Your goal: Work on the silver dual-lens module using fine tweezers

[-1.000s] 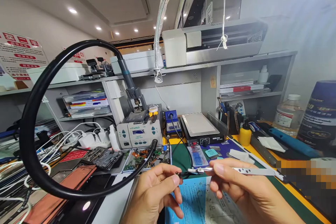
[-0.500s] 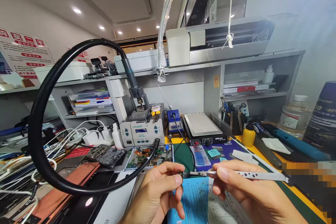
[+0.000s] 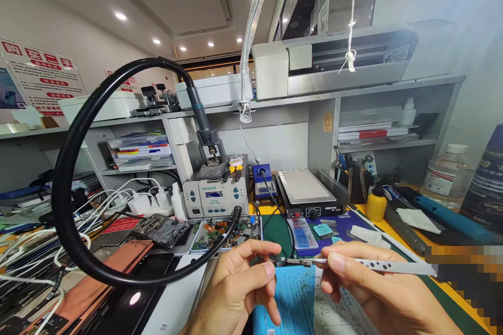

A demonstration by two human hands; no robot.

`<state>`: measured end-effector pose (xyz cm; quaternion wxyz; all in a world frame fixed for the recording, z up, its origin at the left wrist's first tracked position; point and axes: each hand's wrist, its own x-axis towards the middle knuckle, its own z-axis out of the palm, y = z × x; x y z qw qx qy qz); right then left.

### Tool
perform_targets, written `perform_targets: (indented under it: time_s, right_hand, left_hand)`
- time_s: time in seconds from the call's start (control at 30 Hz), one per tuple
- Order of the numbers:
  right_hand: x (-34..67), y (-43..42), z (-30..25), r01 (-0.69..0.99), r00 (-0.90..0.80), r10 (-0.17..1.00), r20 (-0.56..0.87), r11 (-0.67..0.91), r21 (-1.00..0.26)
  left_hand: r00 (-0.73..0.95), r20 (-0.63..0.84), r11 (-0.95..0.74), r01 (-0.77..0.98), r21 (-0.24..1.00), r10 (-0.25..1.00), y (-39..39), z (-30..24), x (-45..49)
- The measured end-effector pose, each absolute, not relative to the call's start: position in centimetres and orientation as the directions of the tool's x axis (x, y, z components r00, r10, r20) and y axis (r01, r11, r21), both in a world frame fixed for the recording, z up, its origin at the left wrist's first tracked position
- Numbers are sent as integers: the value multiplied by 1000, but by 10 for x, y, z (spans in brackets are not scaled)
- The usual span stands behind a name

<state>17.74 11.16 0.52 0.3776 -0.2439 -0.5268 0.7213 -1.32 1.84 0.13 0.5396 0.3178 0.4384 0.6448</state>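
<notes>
Low in the centre, my left hand (image 3: 243, 280) is curled, its thumb and fingertips closed at a small dark part (image 3: 280, 260), whose kind I cannot make out. From the right, my right hand (image 3: 361, 275) pinches a pair of pale metal tweezers (image 3: 379, 265) with a row of round holes along the handle. They lie nearly level, their tip end pointing left at the small part by my left fingertips. Whether the tips grip it is too small to tell. Below both hands lies a blue printed sheet (image 3: 293, 293).
A black hose (image 3: 58, 178) loops up from the hot-air station (image 3: 216, 196). Behind my hands stand a tray of small boards (image 3: 210, 243), a heating plate (image 3: 308, 188) and a soldering iron stand (image 3: 264, 180). Phones and white cables crowd the left. A yellow bottle (image 3: 376, 204) stands right.
The whole view has shifted slightly, so the bench appears farther right. The tweezers and small part sit at a slightly different angle; both hands keep their hold.
</notes>
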Motion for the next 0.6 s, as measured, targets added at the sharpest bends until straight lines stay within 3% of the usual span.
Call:
perform_targets:
  time_s: [0.33, 0.6]
  right_hand:
    - [173, 105, 14, -354, -550, 835, -11, -246, -902]
    - [171, 107, 23, -371, -577, 813, -80, -348, -861]
  left_hand:
    - [-332, 0, -117, -333, 936, 943, 15, 3, -7]
    - [-477, 298, -253, 157, 955, 827, 13, -1, 6]
